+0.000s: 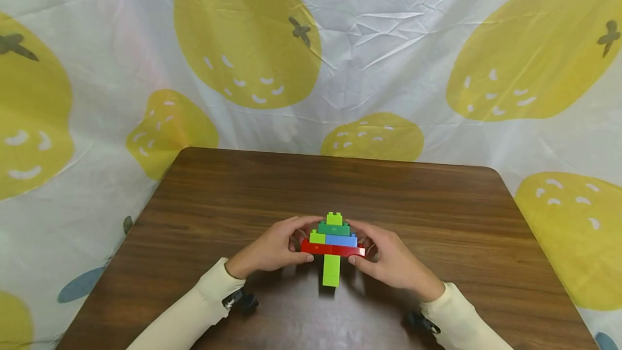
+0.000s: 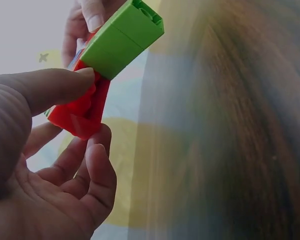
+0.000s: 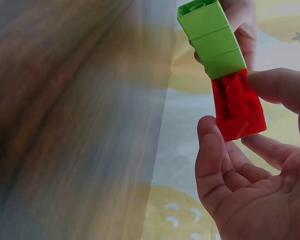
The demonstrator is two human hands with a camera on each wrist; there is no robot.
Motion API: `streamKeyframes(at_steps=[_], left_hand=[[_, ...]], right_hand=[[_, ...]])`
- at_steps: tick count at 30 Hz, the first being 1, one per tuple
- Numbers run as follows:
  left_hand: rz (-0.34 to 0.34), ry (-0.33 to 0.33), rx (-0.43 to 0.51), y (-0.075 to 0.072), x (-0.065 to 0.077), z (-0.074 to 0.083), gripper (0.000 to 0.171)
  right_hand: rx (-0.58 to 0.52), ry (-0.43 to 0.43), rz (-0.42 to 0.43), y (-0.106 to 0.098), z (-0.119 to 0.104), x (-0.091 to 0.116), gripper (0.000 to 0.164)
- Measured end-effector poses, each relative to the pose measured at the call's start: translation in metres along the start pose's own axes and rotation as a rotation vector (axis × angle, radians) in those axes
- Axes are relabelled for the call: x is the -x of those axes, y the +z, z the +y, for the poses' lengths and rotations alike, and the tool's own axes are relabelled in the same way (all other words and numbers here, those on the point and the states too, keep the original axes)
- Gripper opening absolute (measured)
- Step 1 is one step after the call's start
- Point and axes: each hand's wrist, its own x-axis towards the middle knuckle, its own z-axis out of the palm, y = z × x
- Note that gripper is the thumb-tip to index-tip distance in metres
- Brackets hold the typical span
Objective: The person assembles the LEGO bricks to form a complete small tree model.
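Toy building bricks are joined in a tree shape in the head view. A lime brick tops it, then a dark green brick (image 1: 334, 229), a row of lime and blue bricks (image 1: 342, 240), and a wide red row (image 1: 316, 249). Below hangs a lime stem (image 1: 331, 270) of stacked bricks. My left hand (image 1: 278, 246) holds the left end of the tree, thumb on the red row. The right hand (image 1: 392, 257) grips the other end the same way. Both wrist views show the hollow underside of the red bricks (image 3: 240, 112) and the stem's open end (image 2: 122, 40).
The tree is above a dark brown wooden table (image 1: 233, 185) with rounded far corners. A white curtain (image 1: 379, 69) printed with yellow fruit hangs behind and beside it. Small black devices (image 1: 248, 302) are strapped at both wrists, over pale sleeves (image 1: 194, 304).
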Motion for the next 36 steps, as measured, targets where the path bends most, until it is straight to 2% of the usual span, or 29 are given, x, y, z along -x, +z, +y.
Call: streamKeyframes(at_steps=[12, 24, 30, 36], left_hand=[[0.048, -0.008, -0.009, -0.004, -0.015, -0.012, 0.070], [0.034, -0.088, -0.002, -0.007, -0.031, -0.028, 0.067], [0.014, -0.138, 0.027, -0.005, -0.037, -0.033, 0.064], [-0.009, -0.193, 0.007, -0.006, -0.042, -0.036, 0.063]], right_hand=[[0.015, 0.058, 0.009, -0.004, 0.009, -0.017, 0.069], [0.028, 0.072, 0.004, 0.001, 0.029, -0.033, 0.064], [0.025, 0.097, -0.035, 0.003, 0.040, -0.038, 0.060], [0.033, 0.123, -0.090, 0.002, 0.046, -0.041, 0.059]])
